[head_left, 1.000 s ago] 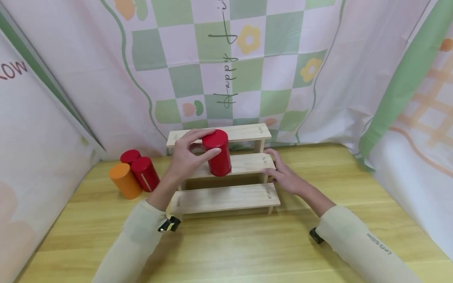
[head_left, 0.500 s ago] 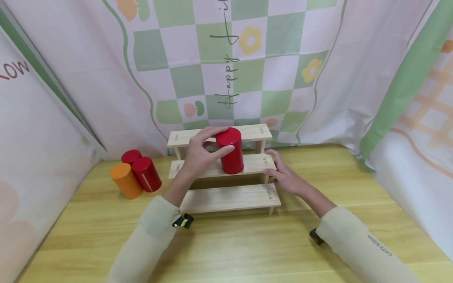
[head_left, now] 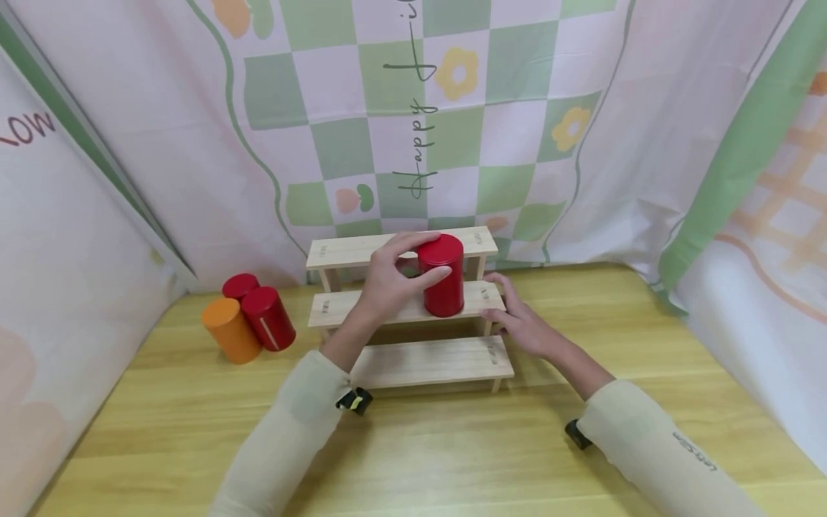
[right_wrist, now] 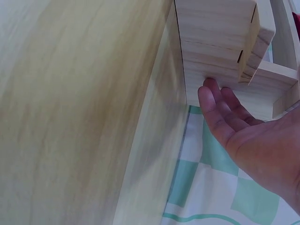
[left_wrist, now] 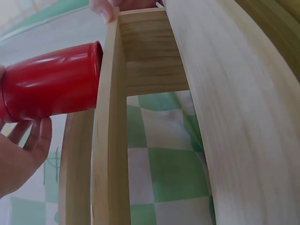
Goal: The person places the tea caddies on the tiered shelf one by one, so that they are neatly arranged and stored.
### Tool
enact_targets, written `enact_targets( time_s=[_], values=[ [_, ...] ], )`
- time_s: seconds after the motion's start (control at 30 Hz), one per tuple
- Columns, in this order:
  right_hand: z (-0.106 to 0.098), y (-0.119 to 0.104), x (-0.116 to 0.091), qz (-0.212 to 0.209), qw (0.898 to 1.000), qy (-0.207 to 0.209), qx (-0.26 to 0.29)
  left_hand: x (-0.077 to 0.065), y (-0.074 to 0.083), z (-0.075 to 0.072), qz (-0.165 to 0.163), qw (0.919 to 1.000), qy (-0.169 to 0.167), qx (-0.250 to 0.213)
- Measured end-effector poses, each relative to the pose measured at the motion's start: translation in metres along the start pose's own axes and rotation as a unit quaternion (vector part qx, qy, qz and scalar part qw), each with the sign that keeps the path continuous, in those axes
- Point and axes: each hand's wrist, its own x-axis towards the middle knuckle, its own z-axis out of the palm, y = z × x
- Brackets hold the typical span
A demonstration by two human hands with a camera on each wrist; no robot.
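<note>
My left hand [head_left: 393, 283] grips a red cylindrical canister [head_left: 446, 287] by its upper part, thumb in front and fingers toward the back. The canister [left_wrist: 54, 82] is upright, its base at the front edge of the middle board of a three-tier wooden shelf stand [head_left: 420, 362], right of centre. At that board's right end, my right hand [head_left: 523, 323] holds the stand, with thumb in front and a finger behind. In the right wrist view, several fingers of the right hand [right_wrist: 248, 131] reach against the stand's side; the thumb is hidden there.
Left of the stand, an orange canister [head_left: 231, 332] and two more red canisters, one in front [head_left: 270, 319] and one behind [head_left: 240, 286], stand close together on the wooden table [head_left: 439, 452]. A checkered curtain [head_left: 394, 129] hangs right behind the stand.
My left hand has moved the red canister rightward along the middle board, from near its centre toward its right end. The right hand stays at the same end of the stand.
</note>
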Motion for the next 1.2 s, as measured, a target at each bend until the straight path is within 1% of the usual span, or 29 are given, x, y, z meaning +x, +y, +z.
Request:
enact_targets(
  time_s=[0.2, 0.33, 0.53, 0.73, 1.03, 1.2],
  values=[
    [0.001, -0.001, 0.000, -0.002, 1.000, 0.000, 0.008, 0.005, -0.001, 0.007, -0.005, 1.0000, 0.003, 0.006],
    [0.001, -0.001, 0.000, 0.003, 1.000, -0.001, 0.006, 0.009, -0.001, 0.009, -0.015, 0.9998, 0.004, 0.012],
    [0.001, -0.001, -0.001, 0.009, 1.000, 0.003, -0.005, 0.012, -0.001, 0.012, -0.031, 0.9994, -0.002, 0.014],
    [0.002, -0.001, 0.000, 0.007, 1.000, 0.005, -0.005, 0.016, -0.005, 0.014, -0.030, 0.9994, -0.016, 0.008],
    [0.002, -0.002, -0.001, 0.010, 1.000, 0.009, -0.010, 0.019, -0.004, 0.015, -0.039, 0.9987, -0.030, 0.011],
    [0.002, -0.001, 0.000, 0.011, 1.000, 0.007, -0.011, 0.019, -0.002, 0.013, -0.043, 0.9985, -0.024, 0.025]
  ],
)
